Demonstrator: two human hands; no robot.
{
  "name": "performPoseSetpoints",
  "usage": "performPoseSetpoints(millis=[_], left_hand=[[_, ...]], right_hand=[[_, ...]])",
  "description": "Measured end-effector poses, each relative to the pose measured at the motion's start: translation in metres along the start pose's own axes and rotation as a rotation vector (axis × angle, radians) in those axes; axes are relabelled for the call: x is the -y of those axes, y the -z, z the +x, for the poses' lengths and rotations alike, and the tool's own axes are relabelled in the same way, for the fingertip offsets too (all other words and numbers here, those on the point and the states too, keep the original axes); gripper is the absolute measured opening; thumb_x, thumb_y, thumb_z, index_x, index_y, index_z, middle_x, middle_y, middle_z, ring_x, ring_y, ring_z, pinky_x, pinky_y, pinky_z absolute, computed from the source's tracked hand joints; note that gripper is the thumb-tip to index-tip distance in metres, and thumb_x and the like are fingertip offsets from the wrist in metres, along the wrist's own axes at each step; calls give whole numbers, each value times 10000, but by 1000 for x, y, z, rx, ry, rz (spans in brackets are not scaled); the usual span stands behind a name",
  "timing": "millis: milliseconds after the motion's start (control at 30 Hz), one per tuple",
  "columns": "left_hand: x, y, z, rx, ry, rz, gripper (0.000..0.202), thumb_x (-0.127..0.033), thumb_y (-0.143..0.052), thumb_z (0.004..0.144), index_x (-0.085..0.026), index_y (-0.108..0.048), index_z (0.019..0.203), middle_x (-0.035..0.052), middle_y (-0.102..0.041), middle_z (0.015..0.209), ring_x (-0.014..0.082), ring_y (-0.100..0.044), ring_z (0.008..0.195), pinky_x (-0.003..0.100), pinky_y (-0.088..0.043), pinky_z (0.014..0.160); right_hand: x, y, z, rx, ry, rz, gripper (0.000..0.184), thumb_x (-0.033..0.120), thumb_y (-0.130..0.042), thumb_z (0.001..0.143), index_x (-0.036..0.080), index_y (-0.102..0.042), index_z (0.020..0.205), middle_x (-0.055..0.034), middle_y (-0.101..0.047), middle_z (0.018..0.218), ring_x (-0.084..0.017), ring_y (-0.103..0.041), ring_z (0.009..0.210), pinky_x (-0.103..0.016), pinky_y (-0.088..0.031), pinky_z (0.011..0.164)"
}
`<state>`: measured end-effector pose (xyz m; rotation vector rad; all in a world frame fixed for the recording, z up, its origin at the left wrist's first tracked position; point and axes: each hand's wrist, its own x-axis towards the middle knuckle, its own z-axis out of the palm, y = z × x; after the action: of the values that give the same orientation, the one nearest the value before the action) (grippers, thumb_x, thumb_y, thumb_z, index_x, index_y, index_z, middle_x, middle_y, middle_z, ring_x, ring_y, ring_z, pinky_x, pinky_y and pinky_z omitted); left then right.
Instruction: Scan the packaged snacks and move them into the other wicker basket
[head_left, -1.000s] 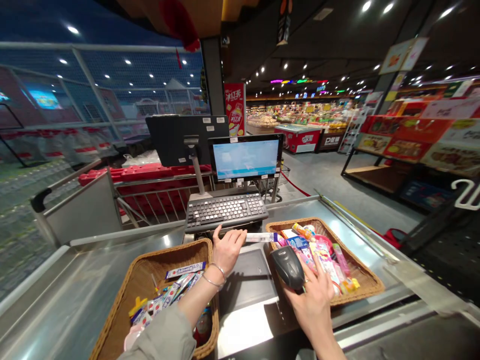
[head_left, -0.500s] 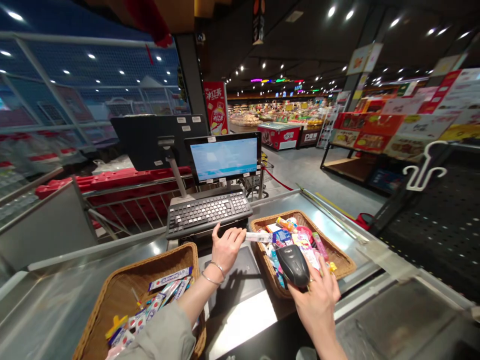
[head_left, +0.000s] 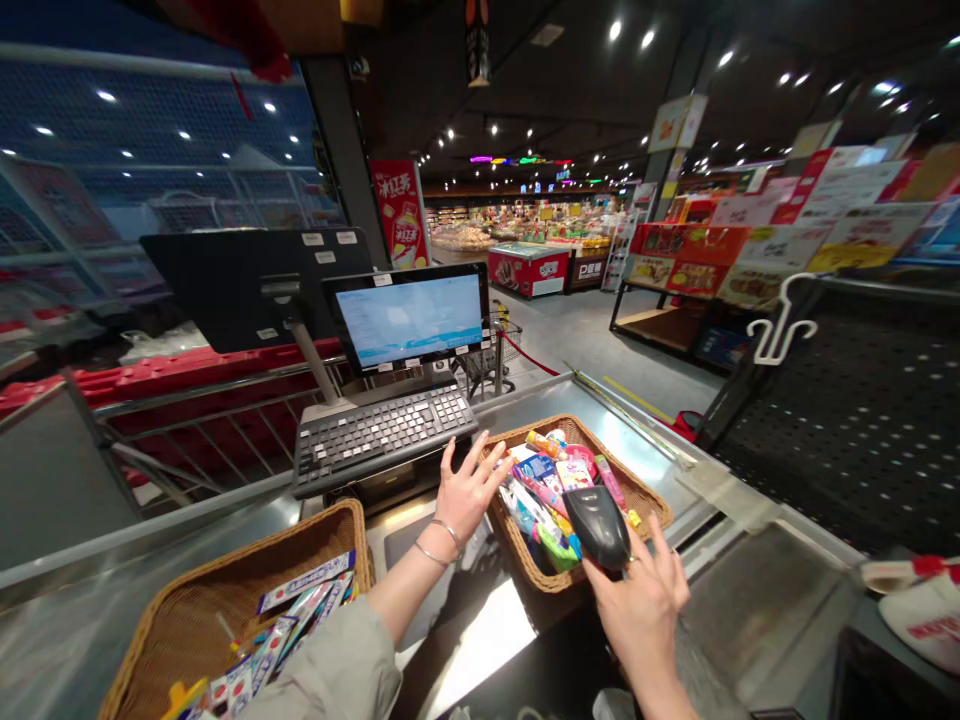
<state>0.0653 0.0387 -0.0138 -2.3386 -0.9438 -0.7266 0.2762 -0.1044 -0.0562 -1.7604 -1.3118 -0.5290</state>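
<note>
My left hand [head_left: 469, 488] hovers over the left rim of the right wicker basket [head_left: 651, 497], fingers spread and nothing in them. That basket is full of small coloured snack packets [head_left: 551, 472]. My right hand [head_left: 643, 598] grips a black handheld barcode scanner [head_left: 598, 524] just above the basket's near edge, its head pointing toward the packets. A second wicker basket [head_left: 195, 610] at lower left holds several slim packets [head_left: 304, 584]. A dark flat scanner plate [head_left: 457, 580] lies on the counter between the two baskets, under my left forearm.
A till keyboard [head_left: 382, 436] and lit monitor [head_left: 409, 318] stand behind the baskets, with a customer display [head_left: 247, 285] to the left. The steel counter [head_left: 757, 600] runs right. A metal railing [head_left: 195, 420] and red baskets lie beyond; shop shelves [head_left: 750, 250] stand at right.
My left hand pinched a slim white packet by the keyboard; now its fingers are spread over the right basket and the packet is out of them. The view has swung to the right.
</note>
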Motion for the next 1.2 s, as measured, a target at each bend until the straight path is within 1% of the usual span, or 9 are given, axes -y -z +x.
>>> performPoseSetpoints(millis=[67,133,233,333,433,600,867,1000,1200], left_hand=[[-3,-2,3,37,47,22,426,-212,-411,982,-332,-461,1388,29,-515,1433,232,-329,1423,582,60,1173],[-2,-2,1,69,69,25,435,-232,-406,983,-318,-443,1408,42,-491,1450,232,-305,1434,578,66,1176],[4,-1,-7,108,98,15,446,-265,-428,973,-302,-435,1417,52,-480,1457,234,-295,1438,586,31,1182],[12,5,-19,133,140,9,436,-319,-430,974,-294,-447,1408,48,-465,1469,236,-292,1439,595,-1,1183],[17,16,-31,145,176,6,423,-365,-418,979,-281,-466,1391,44,-461,1473,231,-303,1435,585,-2,1186],[24,39,-51,156,244,19,419,-374,-413,982,-264,-472,1382,48,-475,1465,228,-344,1415,574,-19,1189],[40,69,-98,212,357,50,429,-356,-417,981,-249,-446,1396,58,-468,1472,230,-338,1417,587,-57,1181],[46,83,-120,229,406,64,433,-344,-426,979,-251,-434,1402,56,-477,1466,223,-354,1409,582,-77,1180],[55,98,-153,250,499,95,415,-324,-439,972,-249,-465,1379,78,-510,1436,236,-401,1381,583,-128,1170]], right_hand=[[-1,-1,1,-15,8,-5,429,535,-502,860,162,-665,994,-127,-693,1118,-330,-423,1321,-540,-280,1059],[-1,-3,2,-14,7,-9,455,559,-478,867,160,-663,981,-130,-694,1114,-329,-429,1315,-537,-285,1056],[2,-6,2,0,5,0,496,589,-447,870,154,-660,976,-152,-682,1133,-333,-437,1305,-546,-283,1053],[8,-12,2,21,16,35,510,578,-458,868,150,-641,1076,-151,-668,1170,-328,-426,1314,-548,-286,1048],[19,-19,1,40,28,84,498,543,-497,860,148,-619,1138,-149,-653,1199,-327,-411,1329,-545,-287,1049],[42,-28,-1,98,66,177,440,520,-520,844,161,-653,1063,-160,-654,1182,-341,-439,1300,-561,-289,1045],[75,-40,-11,214,134,275,518,571,-490,848,148,-648,1102,-166,-651,1185,-350,-433,1300,-572,-297,1037],[90,-43,-17,241,195,279,471,551,-462,861,168,-652,1057,-149,-661,1176,-343,-428,1311,-567,-300,1040],[110,-42,-22,257,235,288,471,527,-420,872,167,-632,1090,-165,-622,1243,-327,-462,1277,-555,-328,1013]])
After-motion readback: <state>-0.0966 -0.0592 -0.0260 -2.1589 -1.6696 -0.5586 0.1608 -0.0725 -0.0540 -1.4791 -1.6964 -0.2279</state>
